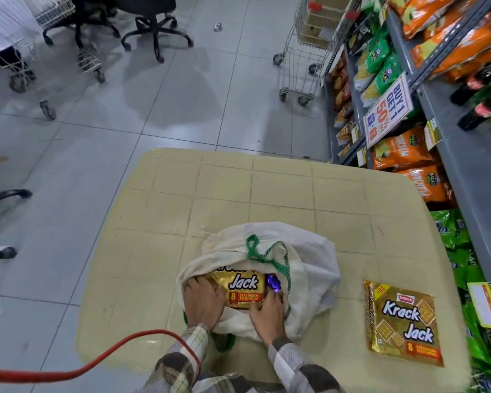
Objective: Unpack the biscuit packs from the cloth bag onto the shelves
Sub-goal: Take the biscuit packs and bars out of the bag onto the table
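The biscuit pack (243,287) lies face up inside the open mouth of the cloth bag (309,259), its lettering upright to the person. Its near edge is at the near side of the bag's mouth and its far end is tucked under the rim with the green drawstring, so its long axis probably runs away from the person, deeper into the bag. Both hands are at it. The left hand (203,300) straddles the pack's left end, thumb on the face and fingers (190,280) curling down beside it. The right hand (268,313) pinches the near right corner with bent fingers (257,306). Neither is nearer; the pack sits between them, so the lift looks two-handed, towards the person and up, to free the hidden far end. What may catch is the bag itself: the drawstring rim drapes over the pack's far part, and a purple wrapped item (273,282) touches the pack's right edge just above the right hand. Well to the right of the bag a second biscuit pack (403,321) lies flat on the bench (267,188). Beyond it, farther right of the bag, the shelves (465,180) hold orange and green snack bags. A red cable (97,361) runs in at the near left of the bag, over the left sleeve.
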Tool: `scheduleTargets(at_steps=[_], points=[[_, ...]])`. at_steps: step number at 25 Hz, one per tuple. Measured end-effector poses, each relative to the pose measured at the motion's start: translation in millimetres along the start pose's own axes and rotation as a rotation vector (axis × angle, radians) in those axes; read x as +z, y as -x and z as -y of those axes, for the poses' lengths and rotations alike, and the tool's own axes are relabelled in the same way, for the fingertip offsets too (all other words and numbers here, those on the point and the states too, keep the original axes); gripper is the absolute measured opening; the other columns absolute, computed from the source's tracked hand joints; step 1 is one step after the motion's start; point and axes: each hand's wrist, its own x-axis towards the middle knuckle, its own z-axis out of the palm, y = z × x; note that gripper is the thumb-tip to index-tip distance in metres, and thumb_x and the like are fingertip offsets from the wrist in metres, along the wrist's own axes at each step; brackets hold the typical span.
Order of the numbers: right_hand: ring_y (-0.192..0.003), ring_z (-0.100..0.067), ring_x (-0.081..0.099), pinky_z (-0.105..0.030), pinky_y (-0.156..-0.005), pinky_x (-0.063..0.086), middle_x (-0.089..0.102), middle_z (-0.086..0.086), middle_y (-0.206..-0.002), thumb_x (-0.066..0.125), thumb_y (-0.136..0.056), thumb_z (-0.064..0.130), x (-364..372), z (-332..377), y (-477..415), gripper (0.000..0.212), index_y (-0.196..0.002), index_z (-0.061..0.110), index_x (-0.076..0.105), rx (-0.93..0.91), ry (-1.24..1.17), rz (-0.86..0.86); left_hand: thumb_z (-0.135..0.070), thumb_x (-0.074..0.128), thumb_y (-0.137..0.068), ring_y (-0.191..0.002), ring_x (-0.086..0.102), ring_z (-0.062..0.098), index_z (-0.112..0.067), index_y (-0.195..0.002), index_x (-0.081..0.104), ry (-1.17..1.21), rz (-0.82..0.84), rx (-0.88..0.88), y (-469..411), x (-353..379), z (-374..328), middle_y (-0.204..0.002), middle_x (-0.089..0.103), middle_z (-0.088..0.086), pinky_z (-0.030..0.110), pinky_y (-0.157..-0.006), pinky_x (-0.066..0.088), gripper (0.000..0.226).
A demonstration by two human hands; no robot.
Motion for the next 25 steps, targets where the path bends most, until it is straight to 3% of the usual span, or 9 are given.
scheduleTargets(at_steps=[4, 8, 10, 12, 15, 17, 19, 22, 25], points=[[-0.120, -0.030, 0.056, -0.028, -0.096, 0.041, 0.057, -0.010, -0.132, 0.061, -0.086, 0.024, -4, 25, 0, 0.058, -0.138, 0.012, 0.039, 0.160, -0.288, 0.160, -0.029, 0.053, -0.089, -0.087, 0.058, 0.025, -0.009, -0.089, 0.057, 0.157, 0.160, -0.136, -3, -3, -3, -0.093, 0.062, 0.008, 0.037, -0.079, 0.049, 0.020], [-0.120, -0.032, 0.053, -0.039, -0.103, 0.043, 0.055, -0.016, -0.132, 0.058, -0.085, 0.046, -12, 29, -20, 0.056, -0.124, 0.005, 0.056, 0.246, -0.210, 0.168, -0.030, 0.044, -0.095, -0.082, 0.060, 0.027, -0.013, -0.072, 0.057, 0.195, 0.233, -0.150, -16, -20, -5, -0.081, 0.063, 0.008, 0.038, -0.078, 0.050, 0.031], [-0.110, -0.031, 0.060, -0.038, -0.096, 0.048, 0.065, -0.015, -0.120, 0.052, -0.087, 0.059, -23, 29, -24, 0.058, -0.107, 0.006, 0.065, 0.206, -0.168, 0.124, -0.040, 0.042, -0.095, -0.093, 0.061, 0.028, -0.015, -0.079, 0.060, 0.135, 0.231, -0.161, -23, -27, -3, -0.091, 0.065, 0.006, 0.042, -0.093, 0.048, 0.034], [-0.110, -0.032, 0.060, -0.038, -0.095, 0.049, 0.066, -0.016, -0.121, 0.050, -0.089, 0.060, -31, 27, -27, 0.060, -0.110, 0.005, 0.065, 0.181, -0.215, 0.119, -0.047, 0.046, -0.092, -0.102, 0.061, 0.027, -0.014, -0.098, 0.062, 0.184, 0.267, -0.166, -27, -36, -1, -0.103, 0.065, 0.005, 0.042, -0.099, 0.045, 0.037], [-0.122, -0.033, 0.055, -0.040, -0.102, 0.045, 0.058, -0.014, -0.135, 0.060, -0.081, 0.058, -32, 18, -27, 0.075, -0.132, 0.003, 0.054, 0.213, -0.411, 0.165, -0.036, 0.066, -0.087, -0.096, 0.063, 0.024, -0.008, -0.110, 0.060, 0.383, 0.503, -0.112, -30, -52, 9, -0.107, 0.066, 0.006, 0.036, -0.089, 0.053, 0.037], [-0.121, -0.029, 0.056, -0.046, -0.106, 0.045, 0.059, -0.007, -0.135, 0.066, -0.068, 0.058, -32, 10, -25, 0.083, -0.137, 0.014, 0.051, 0.251, -0.626, 0.218, -0.035, 0.079, -0.079, -0.085, 0.067, 0.017, -0.006, -0.121, 0.060, 0.537, 0.661, -0.122, -24, -65, 16, -0.102, 0.070, 0.003, 0.029, -0.077, 0.059, 0.055], [-0.123, -0.027, 0.056, -0.051, -0.108, 0.043, 0.061, -0.004, -0.132, 0.070, -0.069, 0.051, -34, 0, -23, 0.076, -0.135, 0.019, 0.051, 0.212, -0.748, 0.265, -0.030, 0.081, -0.078, -0.069, 0.068, 0.009, -0.008, -0.123, 0.060, 0.629, 0.758, -0.089, -9, -75, 21, -0.092, 0.072, 0.000, 0.020, -0.062, 0.057, 0.055], [-0.115, -0.031, 0.063, -0.054, -0.102, 0.048, 0.069, -0.006, -0.120, 0.073, -0.079, 0.042, -52, -2, 7, 0.055, -0.125, 0.016, 0.058, 0.214, -0.821, 0.351, -0.030, 0.089, -0.067, -0.104, 0.069, 0.030, -0.012, -0.131, 0.053, 0.789, 0.908, -0.060, 6, -76, 35, -0.116, 0.072, 0.011, 0.045, -0.095, 0.054, 0.075], [-0.107, -0.033, 0.069, -0.052, -0.098, 0.052, 0.073, -0.013, -0.112, 0.069, -0.088, 0.026, -62, -22, 34, 0.039, -0.122, 0.010, 0.058, 0.253, -0.926, 0.451, -0.039, 0.086, -0.067, -0.102, 0.069, 0.032, -0.027, -0.135, 0.044, 0.901, 0.930, -0.098, 10, -73, 43, -0.118, 0.070, 0.007, 0.046, -0.089, 0.056, 0.081]])
